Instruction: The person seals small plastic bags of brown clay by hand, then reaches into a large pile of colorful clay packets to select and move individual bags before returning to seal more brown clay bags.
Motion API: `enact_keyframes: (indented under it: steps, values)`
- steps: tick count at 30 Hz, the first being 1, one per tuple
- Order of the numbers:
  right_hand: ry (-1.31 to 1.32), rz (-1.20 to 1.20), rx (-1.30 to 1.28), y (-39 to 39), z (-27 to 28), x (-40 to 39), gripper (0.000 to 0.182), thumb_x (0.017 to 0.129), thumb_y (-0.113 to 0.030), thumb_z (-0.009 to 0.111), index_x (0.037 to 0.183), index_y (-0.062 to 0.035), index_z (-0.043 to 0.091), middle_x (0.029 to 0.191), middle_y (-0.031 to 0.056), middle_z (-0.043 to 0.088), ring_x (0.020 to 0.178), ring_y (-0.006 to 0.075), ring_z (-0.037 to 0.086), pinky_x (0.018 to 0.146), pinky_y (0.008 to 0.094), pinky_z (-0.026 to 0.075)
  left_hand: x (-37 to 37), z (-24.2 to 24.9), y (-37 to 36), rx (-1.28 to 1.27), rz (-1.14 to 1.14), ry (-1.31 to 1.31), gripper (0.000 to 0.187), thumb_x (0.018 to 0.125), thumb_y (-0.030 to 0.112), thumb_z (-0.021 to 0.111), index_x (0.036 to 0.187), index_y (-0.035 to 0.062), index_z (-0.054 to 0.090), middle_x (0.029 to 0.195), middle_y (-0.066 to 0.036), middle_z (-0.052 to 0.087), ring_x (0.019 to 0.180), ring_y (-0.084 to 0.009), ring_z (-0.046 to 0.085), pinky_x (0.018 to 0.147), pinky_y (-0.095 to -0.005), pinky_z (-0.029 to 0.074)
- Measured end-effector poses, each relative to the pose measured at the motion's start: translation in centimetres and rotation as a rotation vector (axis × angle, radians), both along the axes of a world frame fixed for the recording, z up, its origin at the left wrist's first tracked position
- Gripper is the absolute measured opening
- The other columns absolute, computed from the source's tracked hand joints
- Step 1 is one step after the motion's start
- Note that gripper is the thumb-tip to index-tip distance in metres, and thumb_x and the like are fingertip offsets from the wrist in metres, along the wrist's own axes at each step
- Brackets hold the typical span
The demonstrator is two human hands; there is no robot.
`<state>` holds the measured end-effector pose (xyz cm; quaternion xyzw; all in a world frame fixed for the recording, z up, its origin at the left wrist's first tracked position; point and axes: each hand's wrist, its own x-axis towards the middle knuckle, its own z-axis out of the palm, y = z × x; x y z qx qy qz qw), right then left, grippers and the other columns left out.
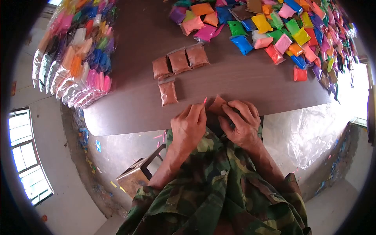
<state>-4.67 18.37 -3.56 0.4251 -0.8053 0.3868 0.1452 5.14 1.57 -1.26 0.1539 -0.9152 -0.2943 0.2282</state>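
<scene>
My left hand (188, 126) is closed near the table's front edge, with a thin pink pointed piece (205, 100) sticking up from its fingertips; its exact kind is too small to tell. Close beside it, my right hand (241, 120) pinches a small brown packet (216, 105) between thumb and fingers, partly hiding it. Beyond my hands lie three brown packets (179, 61) in a row. One more brown packet (168, 92) lies just below that row, to the left of my hands.
Many colourful packets (261, 24) are heaped at the table's (133, 51) far right. Long clear bags of coloured packets (76, 58) are stacked at the left edge. A stool (135, 176) stands below on the left; clear plastic sheeting (311, 135) lies at the right.
</scene>
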Motion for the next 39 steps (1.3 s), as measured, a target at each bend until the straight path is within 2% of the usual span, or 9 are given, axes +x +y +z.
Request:
enact_keyframes:
  steps: [4, 13, 15, 22, 27, 30, 33, 36, 39]
  values:
    - [0.018, -0.008, 0.009, 0.1, -0.2, 0.1, 0.042, 0.072, -0.014, 0.089, 0.112, -0.0112, 0.077, 0.114, 0.0044, 0.067, 0.099, 0.0281, 0.068, 0.084, 0.0415, 0.054, -0.9, 1.2, 0.4, 0.063, -0.115, 0.065, 0.012, 0.093, 0.006, 0.076, 0.105, 0.0059, 0.074, 0.082, -0.013, 0.07, 0.071, -0.032, 0.071, 0.062, -0.0419, 0.055]
    - [-0.009, -0.014, -0.028, -0.2, -0.1, 0.2, 0.045, 0.07, -0.01, 0.088, 0.113, -0.0114, 0.077, 0.113, 0.0064, 0.067, 0.097, 0.0293, 0.068, 0.083, 0.0417, 0.054, -3.1, 1.8, -1.1, -0.222, -0.227, -0.172, 0.024, 0.088, 0.006, 0.07, 0.111, 0.0144, 0.073, 0.088, -0.004, 0.068, 0.081, -0.0252, 0.073, 0.063, -0.0394, 0.059]
    - [-0.018, -0.009, -0.028, -0.1, 0.0, 0.2, 0.045, 0.069, -0.006, 0.088, 0.112, -0.0093, 0.077, 0.111, 0.0091, 0.068, 0.096, 0.0319, 0.068, 0.085, 0.0434, 0.056, -3.4, 1.3, -2.0, -0.218, -0.213, -0.142, 0.022, 0.089, 0.007, 0.07, 0.11, 0.0138, 0.073, 0.089, -0.004, 0.068, 0.083, -0.0255, 0.073, 0.064, -0.0395, 0.059]
    - [0.005, -0.02, -0.028, -0.2, -0.2, 0.3, 0.047, 0.067, -0.007, 0.088, 0.113, -0.0091, 0.076, 0.111, 0.008, 0.067, 0.096, 0.0312, 0.068, 0.084, 0.0435, 0.056, -3.2, 1.8, -0.9, -0.186, -0.233, -0.129, 0.013, 0.09, 0.008, 0.069, 0.102, 0.0115, 0.07, 0.088, -0.007, 0.068, 0.08, -0.029, 0.073, 0.066, -0.041, 0.059]
    - [-0.039, 0.005, 0.027, 0.2, 1.1, 0.2, 0.052, 0.067, -0.009, 0.089, 0.116, -0.0089, 0.075, 0.112, 0.0069, 0.066, 0.098, 0.0315, 0.067, 0.084, 0.0425, 0.056, -3.4, 1.5, -2.7, -0.12, -0.132, -0.109, 0.008, 0.096, 0.01, 0.072, 0.103, 0.0075, 0.075, 0.091, -0.01, 0.075, 0.081, -0.0297, 0.073, 0.067, -0.0391, 0.056]
    - [-0.061, 0.031, 0.045, 0.6, 1.4, 0.2, 0.051, 0.069, -0.01, 0.089, 0.118, -0.0079, 0.074, 0.114, 0.0098, 0.069, 0.1, 0.0348, 0.069, 0.085, 0.0453, 0.056, -2.3, 1.7, -2.4, 0.032, -0.062, -0.039, 0.008, 0.094, 0.006, 0.074, 0.102, 0.0054, 0.076, 0.088, -0.012, 0.074, 0.076, -0.0282, 0.072, 0.065, -0.0366, 0.054]
    - [-0.073, 0.014, 0.03, 0.8, 1.9, -0.1, 0.042, 0.079, -0.014, 0.086, 0.119, -0.0092, 0.072, 0.112, 0.0075, 0.071, 0.095, 0.0308, 0.072, 0.08, 0.0445, 0.057, -1.2, 2.0, -2.4, 0.136, -0.01, 0.04, 0.01, 0.092, 0.002, 0.076, 0.102, 0.0035, 0.076, 0.085, -0.013, 0.073, 0.071, -0.0261, 0.07, 0.063, -0.0347, 0.053]
    - [-0.146, 0.054, -0.017, 0.7, 2.6, -0.6, 0.024, 0.09, -0.011, 0.079, 0.112, -0.0056, 0.071, 0.105, 0.0111, 0.074, 0.084, 0.0319, 0.073, 0.07, 0.0445, 0.057, -0.8, 3.3, -1.7, 0.169, -0.007, 0.083, 0.011, 0.091, 0.001, 0.078, 0.103, 0.0025, 0.077, 0.084, -0.015, 0.073, 0.07, -0.0249, 0.07, 0.062, -0.0339, 0.053]
    - [-0.365, -0.029, 0.007, 0.5, 3.0, -0.5, 0.012, 0.096, -0.01, 0.072, 0.107, -0.0051, 0.071, 0.094, 0.0113, 0.073, 0.075, 0.0333, 0.072, 0.062, 0.0431, 0.056, -0.5, 3.2, -0.1, 0.203, -0.028, 0.094, 0.012, 0.092, 0.001, 0.078, 0.103, 0.0022, 0.077, 0.084, -0.015, 0.073, 0.071, -0.0249, 0.072, 0.063, -0.0338, 0.054]
